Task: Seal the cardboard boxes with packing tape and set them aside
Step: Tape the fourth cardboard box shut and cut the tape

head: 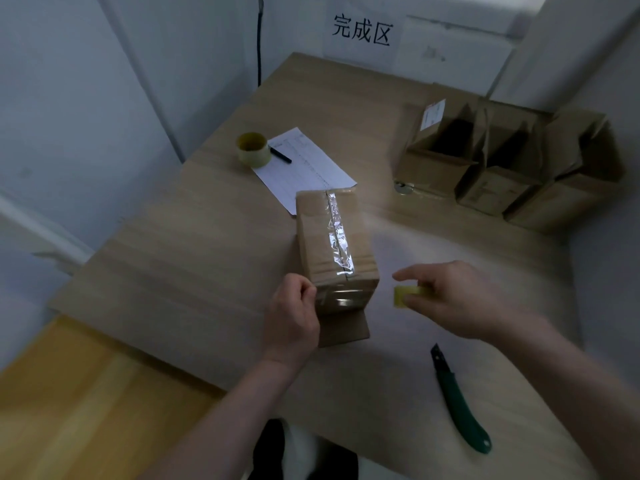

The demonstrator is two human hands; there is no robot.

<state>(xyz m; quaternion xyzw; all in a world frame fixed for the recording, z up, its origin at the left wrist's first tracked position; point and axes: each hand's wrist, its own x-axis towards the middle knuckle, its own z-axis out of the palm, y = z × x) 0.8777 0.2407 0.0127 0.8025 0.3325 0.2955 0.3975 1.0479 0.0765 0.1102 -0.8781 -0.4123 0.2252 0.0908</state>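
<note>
A closed cardboard box (313,233) lies in the middle of the table, a strip of clear tape running along its top seam and over its near end. My left hand (294,317) presses the tape against the near end of the box, its thumb at the box's corner. My right hand (457,299) holds a small yellow tape roll (403,296) just right of the box, with clear tape stretched from the roll to the box's near end. A flat piece of cardboard (349,329) sticks out under the box's near end.
A green utility knife (460,407) lies at the front right of the table (194,258). Three open cardboard boxes (502,161) stand at the back right. A second tape roll (252,149), a black pen (280,155) and a printed sheet (308,168) lie behind the box.
</note>
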